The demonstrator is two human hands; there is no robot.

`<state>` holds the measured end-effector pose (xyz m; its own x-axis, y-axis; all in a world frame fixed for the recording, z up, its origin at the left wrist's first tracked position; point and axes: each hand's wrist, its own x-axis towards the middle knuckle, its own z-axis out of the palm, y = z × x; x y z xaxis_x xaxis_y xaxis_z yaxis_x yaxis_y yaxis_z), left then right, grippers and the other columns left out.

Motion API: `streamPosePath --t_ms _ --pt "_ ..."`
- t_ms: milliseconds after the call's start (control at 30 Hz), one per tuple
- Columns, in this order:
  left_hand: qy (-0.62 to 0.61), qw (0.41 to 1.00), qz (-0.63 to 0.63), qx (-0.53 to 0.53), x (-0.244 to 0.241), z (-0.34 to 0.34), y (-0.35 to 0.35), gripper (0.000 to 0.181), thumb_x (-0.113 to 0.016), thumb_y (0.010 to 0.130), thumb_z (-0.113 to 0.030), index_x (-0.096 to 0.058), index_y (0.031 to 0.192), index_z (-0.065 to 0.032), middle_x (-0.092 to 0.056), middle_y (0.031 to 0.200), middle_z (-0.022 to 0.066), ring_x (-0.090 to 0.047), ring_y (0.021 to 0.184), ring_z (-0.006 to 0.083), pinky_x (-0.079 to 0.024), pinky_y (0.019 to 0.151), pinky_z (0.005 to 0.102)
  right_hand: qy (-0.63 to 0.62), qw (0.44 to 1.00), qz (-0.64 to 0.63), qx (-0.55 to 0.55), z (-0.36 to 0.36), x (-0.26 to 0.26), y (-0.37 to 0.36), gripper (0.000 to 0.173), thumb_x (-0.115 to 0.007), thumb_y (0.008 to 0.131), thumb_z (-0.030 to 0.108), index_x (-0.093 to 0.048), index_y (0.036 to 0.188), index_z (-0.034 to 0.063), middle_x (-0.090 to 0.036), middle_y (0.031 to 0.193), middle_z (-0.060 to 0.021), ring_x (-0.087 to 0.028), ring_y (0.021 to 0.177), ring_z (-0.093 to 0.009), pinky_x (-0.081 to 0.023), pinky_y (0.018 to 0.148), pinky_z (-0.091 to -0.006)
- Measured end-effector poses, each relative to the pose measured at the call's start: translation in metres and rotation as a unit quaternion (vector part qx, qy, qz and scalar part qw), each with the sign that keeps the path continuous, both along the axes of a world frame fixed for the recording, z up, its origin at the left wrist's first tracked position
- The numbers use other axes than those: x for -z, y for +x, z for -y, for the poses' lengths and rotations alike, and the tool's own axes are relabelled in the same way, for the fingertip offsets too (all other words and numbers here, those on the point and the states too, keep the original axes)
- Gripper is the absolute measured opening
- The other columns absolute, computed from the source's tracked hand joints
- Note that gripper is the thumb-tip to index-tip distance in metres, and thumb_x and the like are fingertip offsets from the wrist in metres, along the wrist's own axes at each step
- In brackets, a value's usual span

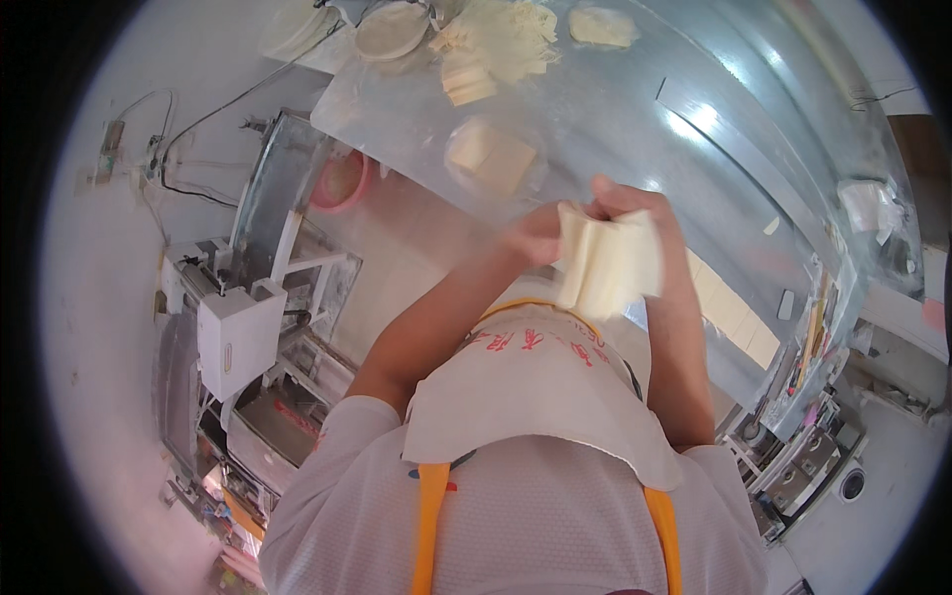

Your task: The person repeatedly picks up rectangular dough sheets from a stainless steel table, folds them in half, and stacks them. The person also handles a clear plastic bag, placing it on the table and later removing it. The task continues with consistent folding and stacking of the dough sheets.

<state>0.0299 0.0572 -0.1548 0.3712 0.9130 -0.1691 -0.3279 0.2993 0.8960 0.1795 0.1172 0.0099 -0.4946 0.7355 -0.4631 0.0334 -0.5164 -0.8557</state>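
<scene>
Both hands hold a blurred stack of pale dough sheets (610, 260) in front of the apron. My left hand (543, 230) grips its near left edge, and my right hand (639, 201) is at its top and right side, with the fingers partly hidden. On the metal worktable beyond lie square dough sheets in a floury patch (494, 158). Farther off, a heap of thin dough pieces (506, 37) rests beside a round, flour-dusted sieve or bowl (392, 31). A dough lump (602, 27) lies to its right. A row of cut dough squares (732, 305) lies right of my right forearm.
A long metal strip (744, 163) runs along the worktable (595, 97). A pink basin (342, 181) stands below the table's left edge. A white machine housing (242, 338) is at the left. Sticks or tools (814, 327) lie near the right edge.
</scene>
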Motion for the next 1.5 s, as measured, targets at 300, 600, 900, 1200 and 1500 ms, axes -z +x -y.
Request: streamPosePath --t_ms 300,600,900,1200,1500 --pt "-0.021 0.985 0.169 0.002 -0.011 0.006 0.003 0.036 -0.063 0.107 -0.026 -0.064 0.139 -0.0095 -0.07 0.133 0.0048 -0.068 0.122 0.0176 -0.059 0.098 0.0405 0.064 0.981 0.141 -0.118 -0.013 0.019 0.0 0.029 -0.068 0.104 0.027 -0.066 0.089 0.0027 -0.071 0.085 0.0007 -0.065 0.073 -0.014 -0.052 0.065 -0.0331" --pt "0.163 0.984 -0.075 0.005 -0.006 0.001 0.003 0.05 -0.055 0.112 -0.029 -0.049 0.149 0.0026 -0.061 0.145 0.014 -0.064 0.13 0.0234 -0.054 0.109 0.0391 0.117 0.983 0.077 -0.117 -0.013 0.047 0.006 0.027 -0.079 0.094 0.026 -0.075 0.102 0.0009 -0.076 0.099 -0.004 -0.07 0.087 -0.021 -0.056 0.076 -0.0352" --pt "-0.154 0.935 0.304 -0.098 -0.013 0.008 0.013 0.046 -0.064 0.106 -0.029 -0.057 0.146 -0.0098 -0.065 0.142 0.0051 -0.06 0.132 0.0195 -0.049 0.112 0.0375 0.47 0.839 0.253 -0.107 -0.009 0.041 0.001 0.035 -0.065 0.102 0.035 -0.077 0.096 0.0027 -0.075 0.091 -0.0229 -0.073 0.078 -0.041 -0.058 0.073 -0.0437" --pt "-0.32 0.901 0.267 -0.123 -0.048 0.012 -0.001 0.073 -0.032 0.113 -0.063 -0.057 0.144 -0.001 -0.066 0.139 0.012 -0.062 0.129 0.0262 -0.048 0.111 0.044 0.333 0.819 0.449 -0.13 -0.011 0.065 0.007 0.055 -0.055 0.108 0.045 -0.076 0.084 -0.0005 -0.069 0.076 -0.0293 -0.069 0.075 -0.05 -0.056 0.073 -0.054" --pt "-0.096 0.953 -0.154 -0.241 -0.113 0.002 0.017 0.048 -0.071 0.102 -0.044 -0.068 0.112 0.0037 -0.072 0.097 0.0078 -0.068 0.089 0.0139 -0.054 0.078 0.0325 -0.155 0.979 -0.128 0.025 -0.027 0.103 0.043 0.058 -0.053 0.11 0.052 -0.073 0.106 -0.0024 -0.076 0.099 -0.0133 -0.073 0.092 -0.032 -0.056 0.087 -0.0478"
